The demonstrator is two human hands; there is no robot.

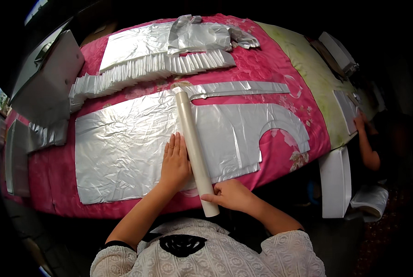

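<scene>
Left hand [175, 161] flat, pressing silver sheet [123, 147] on tabletop [58, 184]. Right hand [232, 195] grasps near end of tube [193, 147] between hands. Rolling step likely; next calls for steady pressure.

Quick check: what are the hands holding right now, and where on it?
The right hand grips the cream tube near its near end. The left hand holds nothing; it lies flat on the silver sheet beside the tube.

Tube [193, 147] lies across sheet [123, 147]; folded stack [146, 69] behind, seemingly apart.
</scene>
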